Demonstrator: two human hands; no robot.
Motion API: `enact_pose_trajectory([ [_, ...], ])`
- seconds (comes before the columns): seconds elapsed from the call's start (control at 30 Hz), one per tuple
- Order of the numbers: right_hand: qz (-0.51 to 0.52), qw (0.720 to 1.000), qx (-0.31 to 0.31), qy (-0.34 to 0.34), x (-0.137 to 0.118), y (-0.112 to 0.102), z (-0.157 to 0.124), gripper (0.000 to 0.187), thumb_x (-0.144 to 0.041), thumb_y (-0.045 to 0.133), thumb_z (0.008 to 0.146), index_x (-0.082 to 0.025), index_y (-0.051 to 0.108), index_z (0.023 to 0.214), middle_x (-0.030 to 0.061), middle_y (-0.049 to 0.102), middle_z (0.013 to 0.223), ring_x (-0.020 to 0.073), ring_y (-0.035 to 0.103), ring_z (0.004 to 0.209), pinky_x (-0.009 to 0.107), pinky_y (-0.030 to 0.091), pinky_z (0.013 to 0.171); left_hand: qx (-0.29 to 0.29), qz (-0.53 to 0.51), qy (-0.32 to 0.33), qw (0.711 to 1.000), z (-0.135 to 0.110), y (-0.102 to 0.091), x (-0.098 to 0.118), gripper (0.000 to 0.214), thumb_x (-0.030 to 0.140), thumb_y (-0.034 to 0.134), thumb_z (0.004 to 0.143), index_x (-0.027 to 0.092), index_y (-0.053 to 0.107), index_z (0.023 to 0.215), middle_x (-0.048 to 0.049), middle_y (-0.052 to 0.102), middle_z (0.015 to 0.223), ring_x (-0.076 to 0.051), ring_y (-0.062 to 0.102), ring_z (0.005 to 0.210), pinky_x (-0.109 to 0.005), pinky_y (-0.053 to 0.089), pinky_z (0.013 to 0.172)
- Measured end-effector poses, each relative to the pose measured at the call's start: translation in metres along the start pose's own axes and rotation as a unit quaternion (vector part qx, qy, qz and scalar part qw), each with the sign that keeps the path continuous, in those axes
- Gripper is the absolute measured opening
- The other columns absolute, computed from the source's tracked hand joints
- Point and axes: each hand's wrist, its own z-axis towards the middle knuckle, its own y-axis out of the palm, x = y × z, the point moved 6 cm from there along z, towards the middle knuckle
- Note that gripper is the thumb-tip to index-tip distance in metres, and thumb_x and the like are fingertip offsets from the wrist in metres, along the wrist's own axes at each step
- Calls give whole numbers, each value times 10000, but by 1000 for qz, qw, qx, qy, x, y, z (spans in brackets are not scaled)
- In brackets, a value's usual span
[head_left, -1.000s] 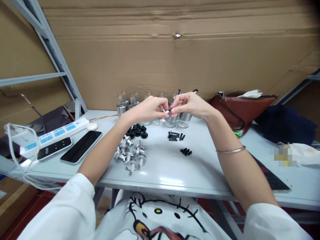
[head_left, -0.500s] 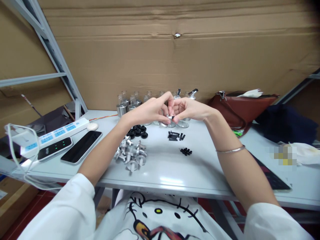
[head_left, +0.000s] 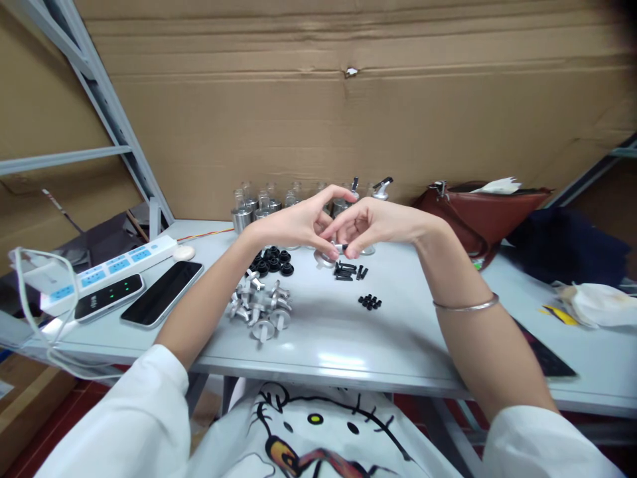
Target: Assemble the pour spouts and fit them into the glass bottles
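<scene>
Above the middle of the table, my left hand pinches a silver metal spout cap, its round disc showing below the fingers. Facing it, my right hand is closed at the cap's tip, with thumb and fingers around a small black piece. The fingers partly hide where the two parts meet. Below the hands lie thin black levers and a cluster of small black rings. To the left are a pile of similar silver spout caps and black ribbed stoppers.
Glass bottles with metal sleeves line the back, near a cardboard wall. A power strip and phone are at left. On the right are a brown bag, a dark cloth and a dark flat pad.
Both hands have come slightly lower and the right fingers have shifted closer over the left ones. The spout cap's disc now shows more clearly below the left hand.
</scene>
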Motion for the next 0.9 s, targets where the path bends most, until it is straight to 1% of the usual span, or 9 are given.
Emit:
enact_pose_trajectory([
  [0.13, -1, 1000, 25, 9, -4, 1, 0, 258, -283, 774, 626, -180, 652, 828, -9, 677, 763, 132, 623, 716, 276, 478, 652, 40, 39, -4, 998, 1, -8, -4, 819, 233, 723, 692, 244, 214, 1334, 9, 620, 827, -136, 662, 689, -224, 483, 629],
  [0.27, -12, 998, 66, -4, -5, -4, 1, 286, -287, 784, 603, -184, 576, 769, -24, 653, 730, 125, 614, 692, 268, 472, 632, 76, 109, -11, 991, -3, -21, -3, 579, 318, 625, 773, 191, 337, 1259, -46, 615, 953, -150, 644, 838, -233, 473, 716],
  [0.37, -18, 996, 90, -1, -1, -10, 0, 319, -318, 784, 612, -194, 539, 774, -30, 644, 699, 122, 611, 663, 259, 462, 599, 65, 215, -85, 971, -11, -35, -13, 443, 332, 508, 822, 168, 411, 1223, -74, 620, 1069, -165, 601, 956, -235, 457, 772],
  [0.43, -14, 996, 89, 7, 3, -12, 0, 324, -345, 774, 631, -199, 521, 772, -28, 643, 684, 126, 616, 648, 262, 464, 581, 5, 302, -193, 933, -19, -43, -31, 441, 312, 509, 795, 187, 463, 1216, -60, 629, 1112, -179, 595, 964, -238, 453, 767],
  [0.5, -15, 996, 87, 15, 7, -13, 0, 322, -348, 768, 642, -201, 511, 767, -28, 636, 667, 129, 617, 634, 266, 466, 572, -48, 373, -295, 878, -28, -49, -48, 471, 282, 556, 741, 212, 515, 1206, -51, 630, 1155, -199, 601, 968, -239, 456, 751],
  [0.57, -21, 995, 94, 14, 8, -15, 0, 323, -332, 775, 634, -201, 508, 761, -28, 633, 667, 132, 617, 635, 264, 464, 566, -58, 427, -354, 830, -33, -54, -57, 499, 244, 584, 712, 229, 538, 1208, -54, 617, 1206, -215, 604, 996, -238, 464, 745],
  [0.67, -27, 994, 107, 3, 7, -16, 1, 335, -322, 785, 614, -199, 499, 737, -31, 628, 663, 130, 612, 631, 255, 447, 544, -41, 482, -404, 776, -30, -53, -60, 495, 217, 603, 725, 193, 554, 1217, -100, 595, 1251, -247, 604, 1042, -265, 486, 772],
  [0.8, -23, 994, 111, -2, 4, -15, 0, 342, -322, 783, 611, -196, 479, 703, -38, 617, 628, 113, 592, 580, 245, 428, 514, -42, 503, -443, 741, -24, -45, -62, 502, 194, 664, 696, 69, 599, 1178, -211, 593, 1225, -322, 610, 1053, -323, 507, 808],
  [0.9, -19, 992, 123, -5, 1, -16, -1, 330, -321, 772, 631, -194, 473, 693, -36, 613, 603, 98, 573, 527, 244, 423, 498, -46, 509, -447, 734, -22, -43, -67, 526, 193, 701, 668, 66, 618, 1171, -213, 607, 1209, -328, 617, 1056, -312, 513, 820],
])
